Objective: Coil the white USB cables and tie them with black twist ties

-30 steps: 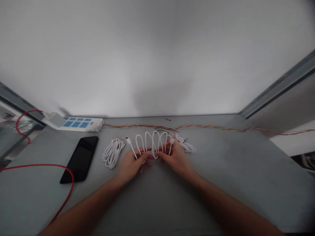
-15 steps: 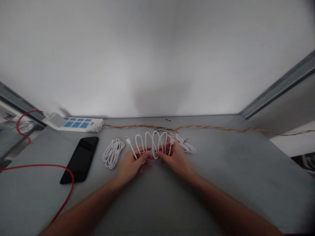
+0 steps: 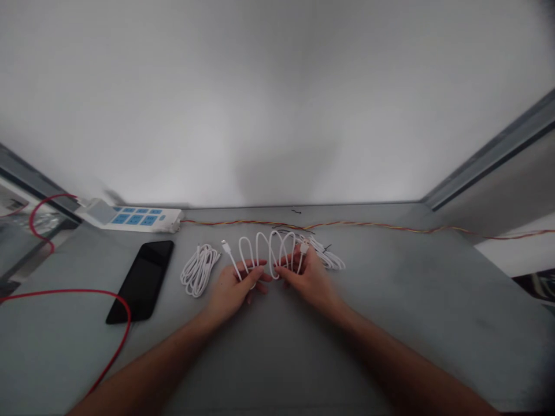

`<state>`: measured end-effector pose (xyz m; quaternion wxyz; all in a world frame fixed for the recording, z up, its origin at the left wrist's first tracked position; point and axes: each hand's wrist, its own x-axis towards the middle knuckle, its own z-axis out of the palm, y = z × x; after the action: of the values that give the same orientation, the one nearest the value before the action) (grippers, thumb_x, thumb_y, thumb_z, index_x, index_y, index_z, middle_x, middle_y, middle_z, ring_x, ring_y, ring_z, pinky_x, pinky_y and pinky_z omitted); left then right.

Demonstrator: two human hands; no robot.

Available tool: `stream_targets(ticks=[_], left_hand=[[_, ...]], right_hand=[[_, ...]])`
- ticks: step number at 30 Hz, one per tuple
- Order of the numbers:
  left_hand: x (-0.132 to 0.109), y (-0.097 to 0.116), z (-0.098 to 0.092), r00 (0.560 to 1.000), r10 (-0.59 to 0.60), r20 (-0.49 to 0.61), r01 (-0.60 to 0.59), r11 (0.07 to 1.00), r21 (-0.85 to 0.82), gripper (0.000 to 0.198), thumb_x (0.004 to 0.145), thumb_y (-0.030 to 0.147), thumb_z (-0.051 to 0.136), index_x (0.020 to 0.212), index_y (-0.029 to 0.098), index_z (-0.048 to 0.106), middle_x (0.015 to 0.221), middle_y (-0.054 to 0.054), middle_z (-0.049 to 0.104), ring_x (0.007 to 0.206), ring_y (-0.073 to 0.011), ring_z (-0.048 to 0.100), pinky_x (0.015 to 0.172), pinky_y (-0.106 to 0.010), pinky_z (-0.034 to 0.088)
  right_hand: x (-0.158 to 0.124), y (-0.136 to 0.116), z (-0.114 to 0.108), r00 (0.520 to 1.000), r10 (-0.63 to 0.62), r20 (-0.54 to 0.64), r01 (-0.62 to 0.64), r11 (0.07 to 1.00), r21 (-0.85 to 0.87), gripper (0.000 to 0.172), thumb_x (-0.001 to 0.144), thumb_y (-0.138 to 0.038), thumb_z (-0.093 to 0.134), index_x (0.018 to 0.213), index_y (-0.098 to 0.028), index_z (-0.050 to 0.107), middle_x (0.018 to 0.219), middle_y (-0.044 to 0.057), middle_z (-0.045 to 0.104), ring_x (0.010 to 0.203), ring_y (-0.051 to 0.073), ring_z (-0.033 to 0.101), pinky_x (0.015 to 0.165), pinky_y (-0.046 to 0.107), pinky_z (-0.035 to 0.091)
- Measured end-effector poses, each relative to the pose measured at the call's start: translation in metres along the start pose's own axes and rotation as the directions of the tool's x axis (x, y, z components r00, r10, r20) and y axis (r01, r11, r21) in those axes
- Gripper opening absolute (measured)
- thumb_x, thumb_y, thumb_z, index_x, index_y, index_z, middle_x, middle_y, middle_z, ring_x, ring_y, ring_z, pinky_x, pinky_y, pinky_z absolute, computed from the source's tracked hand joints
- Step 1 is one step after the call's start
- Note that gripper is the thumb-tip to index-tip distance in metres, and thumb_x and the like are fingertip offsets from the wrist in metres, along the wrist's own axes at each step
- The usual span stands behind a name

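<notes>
A white USB cable [image 3: 259, 242] in loose upright loops spans the space between my two hands. My left hand [image 3: 233, 289] pinches the left loops between thumb and fingers, and a small plug on a free end sticks up above it. The right loops are gripped by my right hand [image 3: 310, 280], with a wider plug standing up at its fingers. Left of my left hand lies a coiled white cable [image 3: 199, 270]. Behind my right hand, partly hidden by it, is another bundle of white cable [image 3: 330, 257] with a dark twist tie.
A black phone [image 3: 142, 282] lies at the left, crossed at its edge by a red cable [image 3: 125, 335]. Behind it a white power strip [image 3: 169, 220] holds a white charger [image 3: 99, 212]. Twisted red and yellow wires [image 3: 368, 224] run along the back of the grey table [image 3: 269, 358].
Almost nothing differs. Both hands keep their hold on the looped cable, whose loops and left plug have shifted very slightly.
</notes>
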<state>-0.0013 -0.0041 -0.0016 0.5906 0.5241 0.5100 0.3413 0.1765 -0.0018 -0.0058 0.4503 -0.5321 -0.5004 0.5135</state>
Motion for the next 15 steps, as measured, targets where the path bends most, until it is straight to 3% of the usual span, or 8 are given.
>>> stream_targets(ticks=[15], left_hand=[[-0.0001,0.0014,0.0004,1.000,0.002,-0.002,-0.002,1.000,0.013,0.045,0.081,0.047,0.058,0.110,0.013,0.062,0.085,-0.009,0.072,0.061,-0.0144,0.064,0.040,-0.019,0.037]], right_hand=[[0.0003,0.0008,-0.0001,1.000,-0.010,-0.001,0.010,1.000,-0.005,0.041,0.069,-0.031,0.069,0.089,-0.024,0.034,0.081,-0.001,0.063,0.064,0.017,0.066,0.052,0.029,0.053]])
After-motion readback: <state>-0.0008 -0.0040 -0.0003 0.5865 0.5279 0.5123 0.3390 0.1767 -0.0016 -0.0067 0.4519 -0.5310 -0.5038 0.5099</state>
